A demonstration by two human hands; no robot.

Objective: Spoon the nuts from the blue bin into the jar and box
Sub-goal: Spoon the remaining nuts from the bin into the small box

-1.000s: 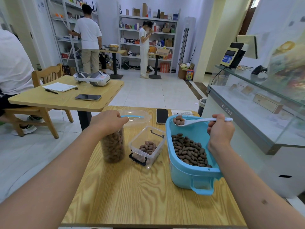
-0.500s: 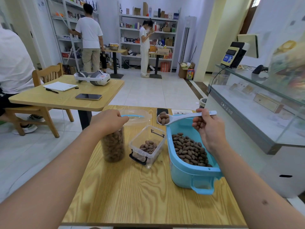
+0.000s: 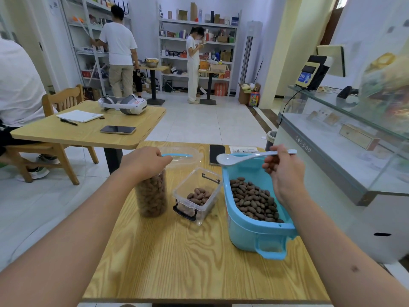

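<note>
**Spoon empty over the bin's far end**

My right hand (image 3: 285, 171) pinches the white spoon (image 3: 247, 156), bowl pointing to nine o'clock above the blue bin (image 3: 250, 231) of nuts (image 3: 254, 200). My left hand (image 3: 143, 162) curls over the jar (image 3: 151, 196); the box (image 3: 197, 196) sits between.

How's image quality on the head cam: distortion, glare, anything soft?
Head view: wide-angle bending at the edges, forearms stretched; glass counter carries bright reflections at right; lighting is even with only soft shadows on the table; the spoon in the right hand, the nuts and the jar under the left hand read sharp.
</note>
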